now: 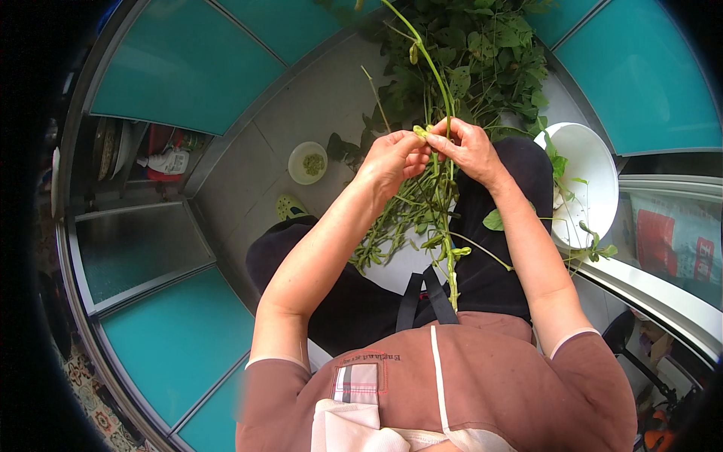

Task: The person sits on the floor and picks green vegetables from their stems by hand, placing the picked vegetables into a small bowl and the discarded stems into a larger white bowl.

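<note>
Both hands meet in front of me over a long green bean plant stem. My left hand pinches a green pod between thumb and fingertips. Against the same pod and the stem, my right hand has its thumb and fingers closed; the exact hold is partly hidden. More pods hang on the stem's lower part, which runs down over my lap. Under my hands, between my knees, lies a pile of green pods and stalks.
A heap of leafy plants lies on the tiled floor ahead. At the left stands a small bowl with green beans inside. A white bucket with leaves over its rim is by my right knee. Teal cabinets surround the floor.
</note>
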